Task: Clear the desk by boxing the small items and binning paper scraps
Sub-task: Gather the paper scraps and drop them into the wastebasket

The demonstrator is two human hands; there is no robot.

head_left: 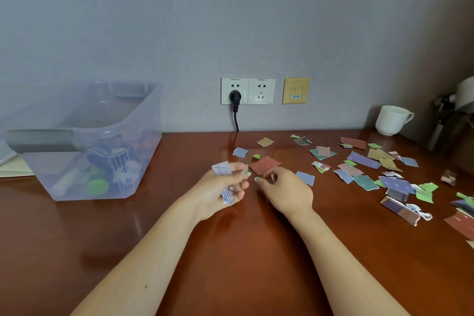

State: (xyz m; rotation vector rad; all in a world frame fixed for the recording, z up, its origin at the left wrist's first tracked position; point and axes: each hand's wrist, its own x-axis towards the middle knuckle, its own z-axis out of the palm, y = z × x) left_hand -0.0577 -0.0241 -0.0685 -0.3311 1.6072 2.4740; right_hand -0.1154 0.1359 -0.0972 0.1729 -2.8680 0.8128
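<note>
My left hand (220,192) is curled around a wad of pale blue torn paper scraps (221,168), held just above the glossy reddish-brown wooden desk (243,251). Just beside it, my right hand (287,192) pinches a tiny green-and-white paper scrap (257,178) between thumb and fingertip, low at the desk surface, near a flat brick-red paper rectangle (264,164).

Many more loose coloured paper scraps (364,161) lie scattered across the desk to my right, some overlapping. A clear plastic storage box with grey handles (143,115) stands well apart on my left, with small items already inside. I see no bin.

I judge these scraps to be almost weightless, thin and limp. They lie flat on slick wood, so a fingertip will tend to skate over them. The best hold is a curled edge or a lifted torn corner, pinched lightly. The wad in my left hand could shed pieces if I loosen that grip.
</note>
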